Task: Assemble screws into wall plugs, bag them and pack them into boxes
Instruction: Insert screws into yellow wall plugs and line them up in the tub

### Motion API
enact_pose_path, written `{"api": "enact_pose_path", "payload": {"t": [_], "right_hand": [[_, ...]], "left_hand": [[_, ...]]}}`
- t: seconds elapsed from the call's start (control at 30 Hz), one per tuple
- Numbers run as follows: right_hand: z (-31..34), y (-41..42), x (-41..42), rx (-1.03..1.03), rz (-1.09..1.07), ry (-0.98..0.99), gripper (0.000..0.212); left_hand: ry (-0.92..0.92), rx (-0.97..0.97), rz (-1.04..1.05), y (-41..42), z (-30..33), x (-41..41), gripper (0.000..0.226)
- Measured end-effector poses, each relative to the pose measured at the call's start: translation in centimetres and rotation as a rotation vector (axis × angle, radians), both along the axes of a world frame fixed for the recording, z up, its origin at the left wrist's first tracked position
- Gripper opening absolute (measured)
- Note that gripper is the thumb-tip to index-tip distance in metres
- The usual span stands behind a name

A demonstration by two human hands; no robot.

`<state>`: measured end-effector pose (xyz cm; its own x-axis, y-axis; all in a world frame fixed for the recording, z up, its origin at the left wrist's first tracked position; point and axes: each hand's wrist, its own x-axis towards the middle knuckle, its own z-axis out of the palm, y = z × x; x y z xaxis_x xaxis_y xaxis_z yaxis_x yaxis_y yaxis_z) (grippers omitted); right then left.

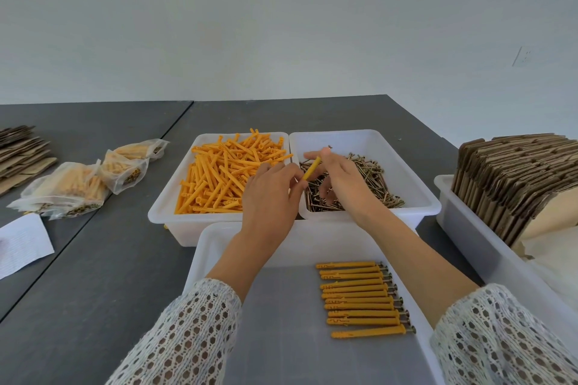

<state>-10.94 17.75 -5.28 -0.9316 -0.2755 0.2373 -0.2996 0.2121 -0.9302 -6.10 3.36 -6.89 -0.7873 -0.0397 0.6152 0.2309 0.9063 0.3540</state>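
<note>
Both hands over screw bin (369, 137): left (270, 194) pinching plug (311, 168), right (336, 178) fingers curled, grip unclear.

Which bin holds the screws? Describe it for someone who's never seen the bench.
On the grey table, two white bins sit side by side beyond the near tray. The screw bin is the right one, under the right hand. Its contents are dark metal, whereas the plug bin holds orange plastic.

Plugs bin (162, 206) left of screws bin (419, 194)
</note>
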Motion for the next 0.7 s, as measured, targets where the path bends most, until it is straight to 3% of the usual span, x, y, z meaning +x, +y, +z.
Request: {"api": "enact_pose_path", "payload": {"t": [0.17,0.27,0.37,0.47,0.57,0.7], "right_hand": [[0.2,1.6,-1.6,-0.218,-0.298,-0.086,0.05],[0.0,3.3,-2.5,-0.313,-0.46,-0.201,0.05],[0.1,4.5,-3.2,-0.436,-0.537,-0.351,0.048],[0.1,4.6,-3.5,-0.461,-0.547,-0.399,0.043],[0.1,4.0,-3.4,-0.384,-0.537,-0.355,0.041],[0.1,3.9,-3.4,-0.354,-0.542,-0.342,0.037]], "left_hand": [[-0.028,0.17,-0.145,0.5,1.0,0.7,0.006],[-0.212,0.258,-0.36,1.3,2.3,1.9,0.004],[-0.571,0.072,-0.555,2.6,3.0,3.3,0.004],[-0.827,-0.146,-0.602,4.5,2.4,4.6,0.009],[-0.946,-0.339,-0.612,6.5,1.3,5.8,0.016],[-0.949,-0.479,-0.695,8.3,0.4,7.4,0.014]]}}
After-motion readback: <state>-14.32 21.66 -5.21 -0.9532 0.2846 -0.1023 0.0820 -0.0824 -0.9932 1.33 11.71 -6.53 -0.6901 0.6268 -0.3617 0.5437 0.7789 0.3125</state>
